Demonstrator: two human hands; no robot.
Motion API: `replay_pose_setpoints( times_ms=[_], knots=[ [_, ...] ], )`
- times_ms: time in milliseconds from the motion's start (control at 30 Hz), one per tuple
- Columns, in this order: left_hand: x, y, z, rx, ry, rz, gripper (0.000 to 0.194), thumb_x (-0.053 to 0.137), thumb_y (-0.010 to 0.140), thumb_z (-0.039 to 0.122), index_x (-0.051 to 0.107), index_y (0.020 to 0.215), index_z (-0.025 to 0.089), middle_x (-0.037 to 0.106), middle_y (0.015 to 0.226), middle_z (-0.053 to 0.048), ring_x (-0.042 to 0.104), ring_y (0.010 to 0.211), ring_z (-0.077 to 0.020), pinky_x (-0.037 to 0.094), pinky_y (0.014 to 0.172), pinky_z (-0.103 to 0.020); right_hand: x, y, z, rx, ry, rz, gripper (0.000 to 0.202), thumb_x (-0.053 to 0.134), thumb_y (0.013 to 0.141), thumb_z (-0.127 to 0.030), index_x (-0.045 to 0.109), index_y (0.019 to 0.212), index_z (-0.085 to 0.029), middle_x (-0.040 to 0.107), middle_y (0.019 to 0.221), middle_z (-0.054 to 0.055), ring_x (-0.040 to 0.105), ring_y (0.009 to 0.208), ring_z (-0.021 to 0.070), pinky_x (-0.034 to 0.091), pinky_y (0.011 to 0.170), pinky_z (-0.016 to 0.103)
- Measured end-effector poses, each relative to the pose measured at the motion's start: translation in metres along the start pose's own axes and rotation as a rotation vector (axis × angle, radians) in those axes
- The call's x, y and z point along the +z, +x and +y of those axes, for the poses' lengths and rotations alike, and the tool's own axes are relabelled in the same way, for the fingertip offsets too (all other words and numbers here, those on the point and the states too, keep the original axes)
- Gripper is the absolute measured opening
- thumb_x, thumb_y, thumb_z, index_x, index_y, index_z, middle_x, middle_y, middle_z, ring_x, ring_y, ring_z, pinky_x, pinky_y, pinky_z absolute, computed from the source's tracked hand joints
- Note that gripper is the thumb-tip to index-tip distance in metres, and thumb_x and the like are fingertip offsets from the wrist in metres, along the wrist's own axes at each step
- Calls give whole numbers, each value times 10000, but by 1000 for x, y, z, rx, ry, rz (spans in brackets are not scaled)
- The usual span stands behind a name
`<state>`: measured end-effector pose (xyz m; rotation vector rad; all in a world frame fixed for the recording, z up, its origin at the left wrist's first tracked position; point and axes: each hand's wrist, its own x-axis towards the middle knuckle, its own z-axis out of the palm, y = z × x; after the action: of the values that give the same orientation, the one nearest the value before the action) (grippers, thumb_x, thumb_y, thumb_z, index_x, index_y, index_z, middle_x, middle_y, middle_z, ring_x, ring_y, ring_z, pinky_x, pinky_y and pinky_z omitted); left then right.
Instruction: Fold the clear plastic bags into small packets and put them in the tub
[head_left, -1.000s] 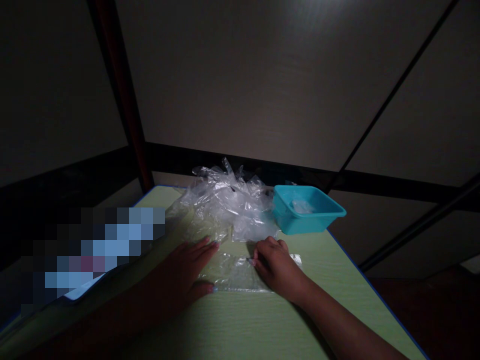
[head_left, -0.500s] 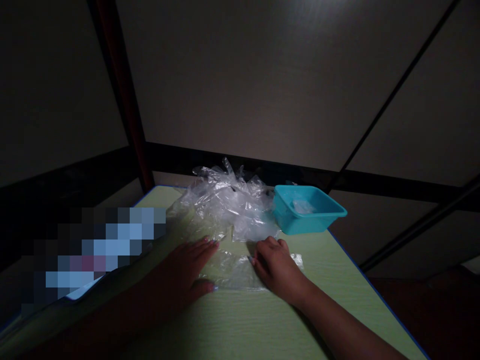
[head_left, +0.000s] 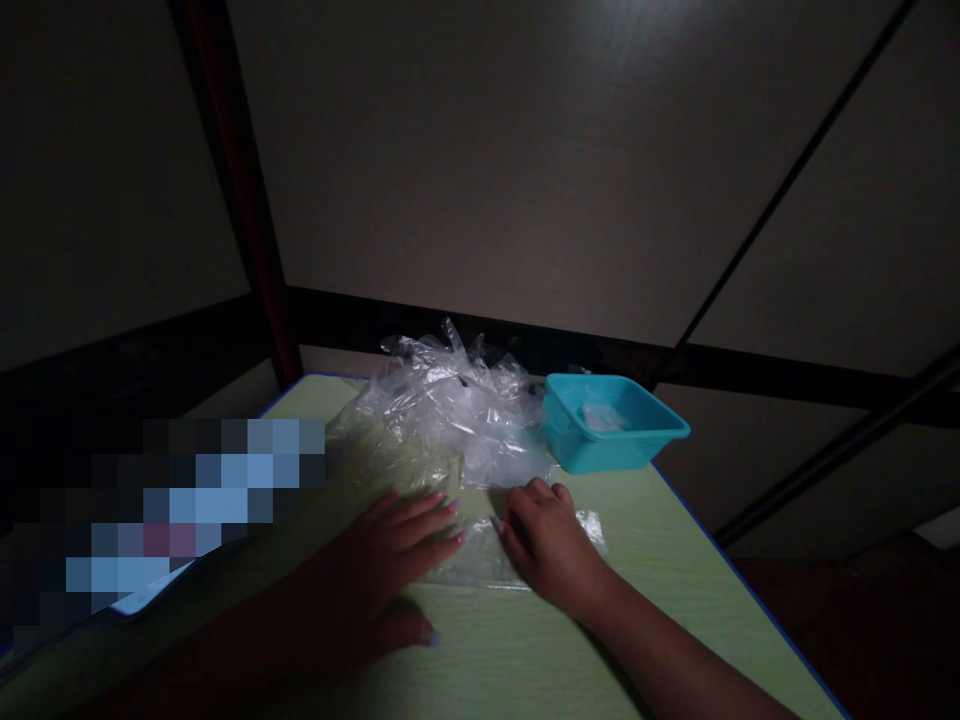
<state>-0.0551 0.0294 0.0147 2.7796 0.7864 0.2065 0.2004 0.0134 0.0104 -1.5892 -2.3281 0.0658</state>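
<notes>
A clear plastic bag lies flat on the green tabletop in front of me. My left hand rests over the bag's left part, fingers spread and thumb held apart, gripping nothing. On the bag's right part is my right hand, its fingers curled in and closed on the plastic; the fingertips are partly hidden. Just beyond both hands rises a loose heap of crumpled clear plastic bags.
A turquoise plastic basket stands right of the heap, with a small folded clear packet inside. A blurred-out bright device is at the left. The green table has a blue edge; dark panels rise behind it.
My left hand has spread its fingers and shifted slightly right and nearer to me across the bag. My right hand stays closed at the bag's right part.
</notes>
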Motion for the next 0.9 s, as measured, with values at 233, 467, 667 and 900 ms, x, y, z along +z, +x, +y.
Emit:
replay_pose_setpoints(
  times_ms=[233, 467, 667, 900],
  knots=[
    [1, 1, 8, 78, 12, -54, 649, 459, 877, 658, 339, 1437, 352, 278, 1515, -53, 264, 1387, -309, 128, 1111, -576, 2, 0, 1, -2, -12, 3, 77, 509, 871, -206, 511, 795, -195, 600, 801, 48, 500, 850, 218, 301, 758, 337],
    [10, -1, -5, 114, 36, -70, 663, 455, 882, 652, 285, 1456, 367, 227, 1527, -96, 275, 1377, -333, 155, 1096, -585, 2, 0, 0, 2, -21, 15, 79, 511, 873, -208, 520, 797, -189, 598, 809, 49, 498, 850, 214, 301, 758, 329],
    [10, -1, -4, 89, 50, -51, 657, 453, 872, 666, 309, 1444, 378, 271, 1514, -104, 294, 1369, -332, 178, 1087, -588, 0, 0, -1, 2, -21, 9, 78, 508, 876, -206, 528, 802, -189, 603, 807, 44, 503, 851, 212, 297, 769, 329],
    [7, -2, -3, 86, 33, -101, 649, 447, 891, 646, 245, 1457, 399, 222, 1527, -107, 251, 1381, -344, 198, 1055, -637, 0, 0, -1, 8, -24, 14, 74, 508, 873, -208, 529, 805, -188, 604, 811, 39, 499, 860, 212, 289, 767, 327]
  ],
)
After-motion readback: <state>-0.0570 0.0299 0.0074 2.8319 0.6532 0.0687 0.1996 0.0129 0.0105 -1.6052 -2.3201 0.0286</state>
